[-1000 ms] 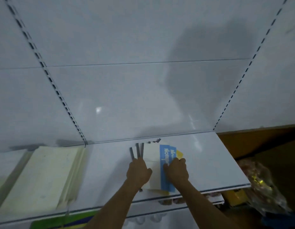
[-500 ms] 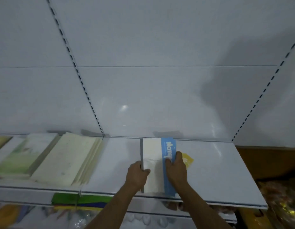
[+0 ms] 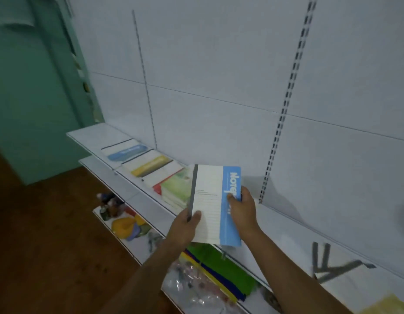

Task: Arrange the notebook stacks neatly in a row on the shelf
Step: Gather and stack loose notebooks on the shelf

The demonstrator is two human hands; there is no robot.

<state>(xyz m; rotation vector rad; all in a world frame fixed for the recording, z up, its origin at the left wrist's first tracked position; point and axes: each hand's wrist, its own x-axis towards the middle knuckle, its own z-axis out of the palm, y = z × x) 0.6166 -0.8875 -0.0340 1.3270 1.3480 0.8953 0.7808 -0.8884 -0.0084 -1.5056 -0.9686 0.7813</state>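
I hold a notebook stack with a white cover, grey spine and blue band, lifted above the white shelf. My left hand grips its lower left edge by the spine. My right hand grips its right side, thumb on the blue band. On the shelf to the left lie a blue-banded stack, a yellow-banded stack and a green-covered stack, side by side. More notebooks with grey spines lie fanned on the shelf at the right.
Below the shelf, a lower shelf carries green, yellow and blue folders, bagged small items and a yellow object. A wooden floor and a green wall are at the left. A slotted upright runs up the back panel.
The stack lay on the shelf between my hands; now both hands have lifted it off the shelf. The camera has swung left, showing the row of stacks.
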